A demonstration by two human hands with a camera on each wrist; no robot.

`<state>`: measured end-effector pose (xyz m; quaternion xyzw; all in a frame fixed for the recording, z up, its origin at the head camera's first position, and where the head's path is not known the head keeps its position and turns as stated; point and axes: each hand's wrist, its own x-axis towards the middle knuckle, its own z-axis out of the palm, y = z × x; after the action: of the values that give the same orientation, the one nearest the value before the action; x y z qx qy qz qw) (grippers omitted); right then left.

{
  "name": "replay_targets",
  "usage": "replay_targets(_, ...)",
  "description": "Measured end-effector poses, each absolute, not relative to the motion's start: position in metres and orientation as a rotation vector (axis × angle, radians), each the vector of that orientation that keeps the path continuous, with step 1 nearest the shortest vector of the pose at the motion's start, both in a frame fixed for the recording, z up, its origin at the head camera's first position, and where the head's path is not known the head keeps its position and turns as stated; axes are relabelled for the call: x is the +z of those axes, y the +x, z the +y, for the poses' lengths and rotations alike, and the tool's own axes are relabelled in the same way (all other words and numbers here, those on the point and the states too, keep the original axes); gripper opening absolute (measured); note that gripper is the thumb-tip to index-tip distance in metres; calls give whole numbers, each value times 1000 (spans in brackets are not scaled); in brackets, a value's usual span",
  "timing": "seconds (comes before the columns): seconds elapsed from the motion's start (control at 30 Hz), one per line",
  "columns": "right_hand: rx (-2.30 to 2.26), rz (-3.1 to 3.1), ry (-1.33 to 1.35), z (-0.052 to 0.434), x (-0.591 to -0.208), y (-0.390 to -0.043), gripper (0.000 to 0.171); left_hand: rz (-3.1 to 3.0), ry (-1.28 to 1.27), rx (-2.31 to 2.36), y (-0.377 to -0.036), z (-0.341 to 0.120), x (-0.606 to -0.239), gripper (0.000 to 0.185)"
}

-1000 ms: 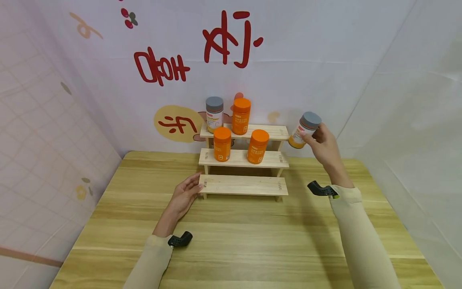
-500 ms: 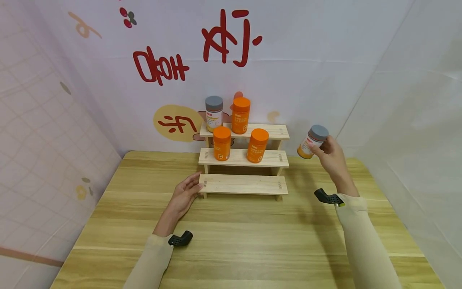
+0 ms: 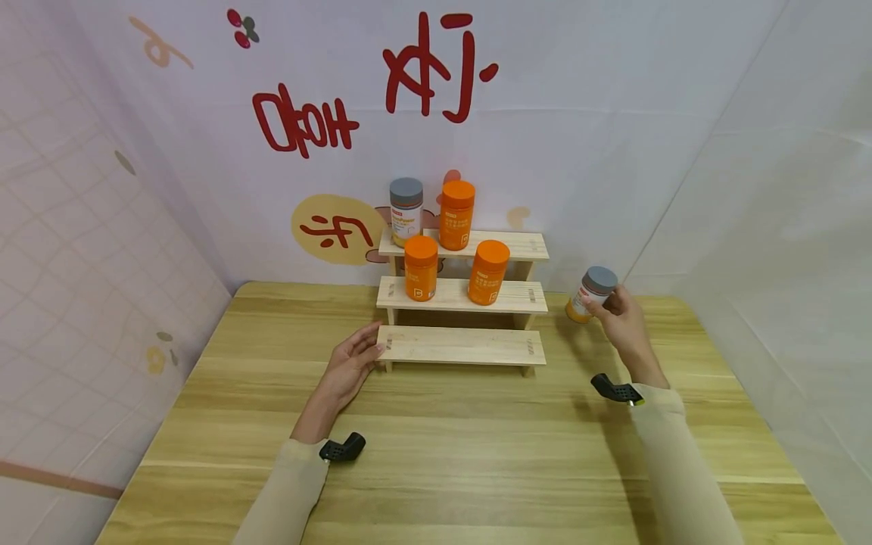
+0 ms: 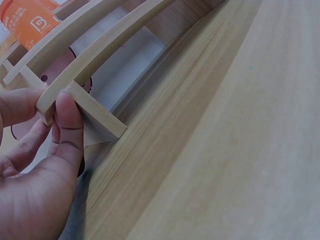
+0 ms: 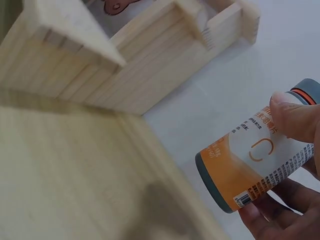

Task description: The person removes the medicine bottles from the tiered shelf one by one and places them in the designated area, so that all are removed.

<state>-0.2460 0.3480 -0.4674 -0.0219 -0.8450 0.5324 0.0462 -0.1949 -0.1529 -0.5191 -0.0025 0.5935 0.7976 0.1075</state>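
The grey-capped bottle (image 3: 590, 294) is sitting in the right hand (image 3: 623, 324), tilted, just off the right end of the wooden step shelf (image 3: 463, 344) and low over the bench (image 3: 463, 446). The right wrist view is showing it well: a white and orange label, a dark base, and the fingers (image 5: 292, 117) curling round the body with the thumb pressing on the label near the cap. I cannot tell whether its base is touching the wood.

Over at the shelf's left end, the left hand (image 3: 349, 365) is resting against the bottom step, and the left wrist view is showing the thumb (image 4: 67, 125) and a finger pinching that corner of the board.

On the shelf itself, the middle step is carrying two orange bottles, one at the left (image 3: 421, 268) and one near the centre (image 3: 488, 272), both upright. The top step is holding a taller orange bottle (image 3: 456, 215) and, just to its left, another grey-capped bottle with a white label (image 3: 406, 211). The bottom step is carrying nothing but that left hand's grip.

Behind the shelf a pale backdrop (image 3: 613, 113) is hanging with red lettering and a yellow oval. Both sleeves are cream, and a small black mount (image 3: 343, 448) is sitting at the left wrist, with another (image 3: 615, 390) at the right.
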Motion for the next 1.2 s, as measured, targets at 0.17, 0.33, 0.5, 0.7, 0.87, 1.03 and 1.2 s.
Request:
replay_targets(0.17,1600,-2596,-93,350,-483,-243,70,1726,1,2355,-194,-154,-519,60)
replay_targets(0.33,1580,-2581,-67,350,-494,-240,65,1719,-4,2360,-195,-153,-519,60)
replay_targets(0.5,1614,-2550,-21,350,-503,-241,65,1717,-26,2357,-195,-152,-518,59)
replay_targets(0.7,1599,-2566,-35,350,-509,-241,64,1733,-36,2344,-195,-153,-518,59)
replay_targets(0.87,1596,-2591,-28,349,-505,-241,68,1732,-31,2352,-194,-152,-518,58)
replay_targets(1.03,1626,-2613,-20,350,-494,-238,74,1720,-17,2367,-193,-151,-519,57)
replay_targets(1.2,1605,-2616,17,353,-475,-235,81,1727,0,2368,-193,-152,-520,58)
